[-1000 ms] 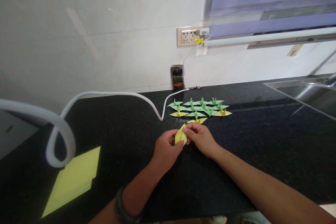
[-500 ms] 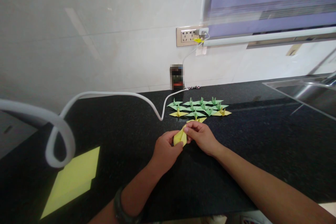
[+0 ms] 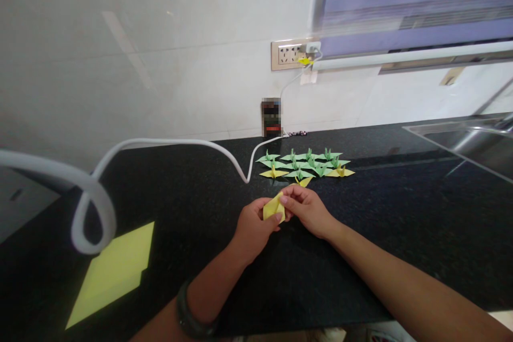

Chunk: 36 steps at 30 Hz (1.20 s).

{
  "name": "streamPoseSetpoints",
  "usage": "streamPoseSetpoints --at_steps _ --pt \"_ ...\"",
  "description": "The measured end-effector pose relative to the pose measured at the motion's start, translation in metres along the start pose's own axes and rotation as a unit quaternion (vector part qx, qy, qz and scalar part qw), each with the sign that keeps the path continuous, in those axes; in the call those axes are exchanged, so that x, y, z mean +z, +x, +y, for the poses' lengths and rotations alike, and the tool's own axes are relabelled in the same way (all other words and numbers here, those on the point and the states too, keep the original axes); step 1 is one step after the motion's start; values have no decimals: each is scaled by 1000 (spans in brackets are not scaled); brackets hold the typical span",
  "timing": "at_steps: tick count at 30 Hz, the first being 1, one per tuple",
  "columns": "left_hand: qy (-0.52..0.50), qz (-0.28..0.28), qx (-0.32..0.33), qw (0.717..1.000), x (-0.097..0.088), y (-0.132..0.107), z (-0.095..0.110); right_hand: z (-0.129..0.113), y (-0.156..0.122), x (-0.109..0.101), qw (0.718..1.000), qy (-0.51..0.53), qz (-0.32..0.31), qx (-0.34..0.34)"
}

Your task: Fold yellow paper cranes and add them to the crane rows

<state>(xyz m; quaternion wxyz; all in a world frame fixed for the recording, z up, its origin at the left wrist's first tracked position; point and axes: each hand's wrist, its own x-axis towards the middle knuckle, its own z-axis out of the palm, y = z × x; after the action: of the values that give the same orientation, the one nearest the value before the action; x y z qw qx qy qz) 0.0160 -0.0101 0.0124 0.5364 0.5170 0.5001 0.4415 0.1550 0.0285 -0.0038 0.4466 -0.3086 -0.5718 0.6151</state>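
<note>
Between my two hands is a small folded piece of yellow paper [image 3: 273,208], held above the black counter. My left hand [image 3: 255,227] grips its lower left side, thumb on the near face. My right hand [image 3: 308,208] pinches its upper right edge between thumb and fingers; part of the paper is hidden behind them. Just beyond the hands lies a yellow paper crane [image 3: 305,182], partly covered by my right hand. Several green paper cranes [image 3: 298,174] stand in rows behind it, with a yellow crane [image 3: 273,172] at the left and another yellow crane [image 3: 341,172] at the right.
Flat yellow paper sheets [image 3: 116,262] lie at the left on the black counter [image 3: 192,192]. A thick white cable [image 3: 180,142] loops across the left side. A pixelated dark object [image 3: 271,117] leans on the wall below a socket [image 3: 286,54]. A metal sink [image 3: 476,141] is at the right.
The folded yellow paper has shifted and tilted slightly between my fingers, its outline now more angular. Both hands stay in nearly the same place, still holding it.
</note>
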Motion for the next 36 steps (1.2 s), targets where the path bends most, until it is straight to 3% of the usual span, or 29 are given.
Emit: streamPoseSetpoints --at_steps 6,12,17,24,36 --pt "-33 -8 -24 999 -1 1 0 -2 -2 -2 998 -40 -55 6" --pt "-85 -69 -12 994 -3 0 -4 -1 -1 -1 998 -31 -46 14" --pt "-112 -98 -54 987 -2 0 -5 1 -1 -1 999 -33 -30 17" --pt "-63 -61 -23 996 -1 3 -6 2 0 -3 997 -60 -38 17" --pt "-74 -75 -10 994 -3 4 -10 3 1 -1 998 -46 -25 31"
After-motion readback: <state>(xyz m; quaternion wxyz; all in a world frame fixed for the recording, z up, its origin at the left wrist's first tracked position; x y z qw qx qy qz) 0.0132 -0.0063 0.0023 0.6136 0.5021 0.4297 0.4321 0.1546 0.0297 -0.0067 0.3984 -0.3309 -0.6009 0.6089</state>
